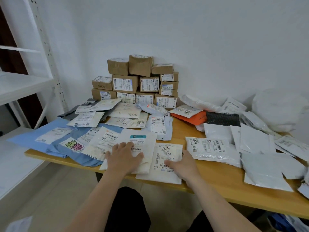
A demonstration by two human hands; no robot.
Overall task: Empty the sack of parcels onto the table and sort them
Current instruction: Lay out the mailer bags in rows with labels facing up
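Observation:
Flat mailer parcels cover the wooden table point(217, 186). My left hand point(124, 156) lies flat, fingers spread, on a white mailer with a teal label point(140, 139) near the front edge. My right hand point(182, 164) rests with straight fingers on a white mailer point(160, 174) beside it, thumb on its barcode label. Blue mailers point(30, 136) lie at the left. Silver-white mailers point(210, 146) lie at the right. A stack of cardboard boxes point(135, 81) stands against the back wall. A white sack point(280, 111) slumps at the back right.
A white metal shelf unit point(25, 81) stands to the left of the table. An orange mailer point(192, 118) and a black mailer point(222, 118) lie behind the silver ones. Some mailers overhang the table's left and right edges. The floor below is tiled.

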